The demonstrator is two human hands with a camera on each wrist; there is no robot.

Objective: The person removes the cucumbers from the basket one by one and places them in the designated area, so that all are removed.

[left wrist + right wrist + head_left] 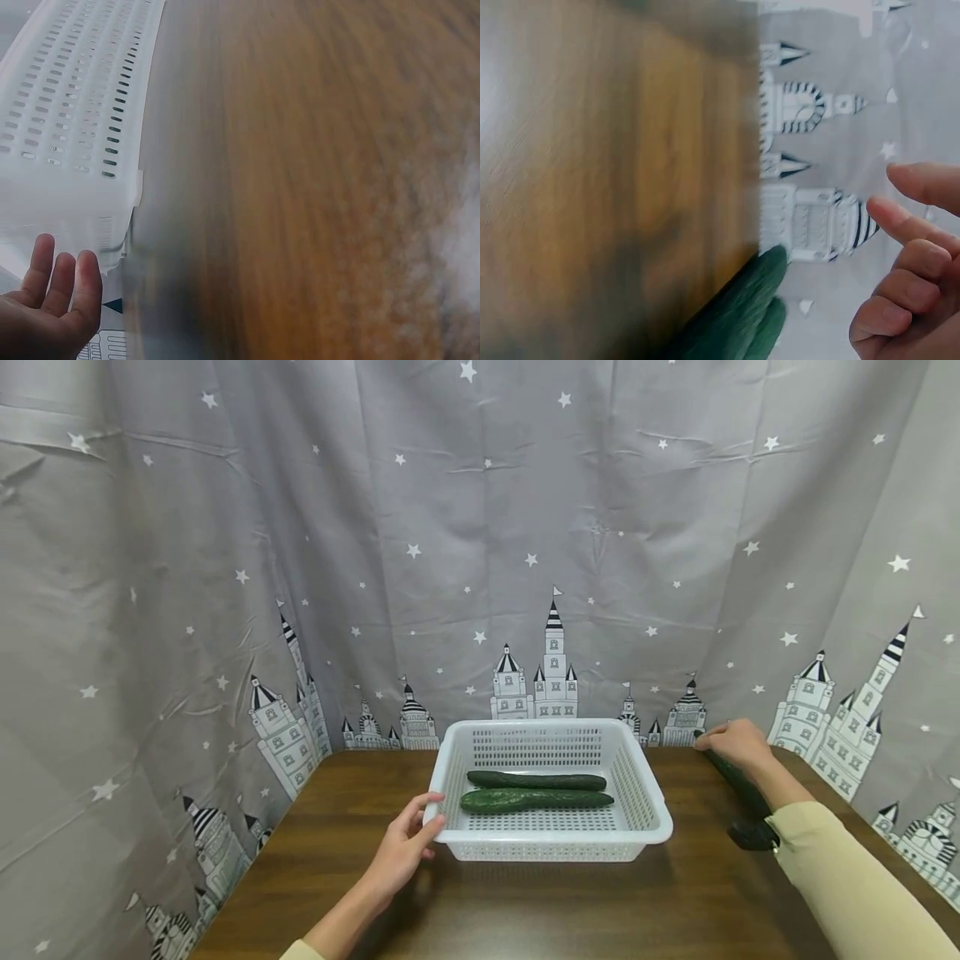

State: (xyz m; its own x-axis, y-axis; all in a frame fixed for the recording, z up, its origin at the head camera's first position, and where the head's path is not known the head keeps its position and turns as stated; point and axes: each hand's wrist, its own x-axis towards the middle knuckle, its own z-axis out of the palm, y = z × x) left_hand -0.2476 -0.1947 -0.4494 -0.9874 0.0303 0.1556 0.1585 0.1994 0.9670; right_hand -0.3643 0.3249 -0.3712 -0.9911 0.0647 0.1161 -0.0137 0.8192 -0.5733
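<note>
A white plastic basket [551, 852] stands on the table, its walls pierced with slots. Two dark green cucumbers, a slimmer one [537, 781] behind a thicker one [537, 801], lie side by side in it. My left hand [405, 843] holds the basket's front left corner, thumb and forefinger over the rim; the left wrist view has three other fingers below the wall. At the far right, my right hand [738, 746] hovers over the end of a cucumber [735, 315], with a second green end [769, 326] beside it. Its thumb and forefinger are apart, holding nothing.
A brown wooden table [525, 918] carries everything. Behind it and along both sides hangs a grey curtain [442, 485] printed with stars and castles, close to the table's back edge. A black device [752, 836] sits at my right wrist.
</note>
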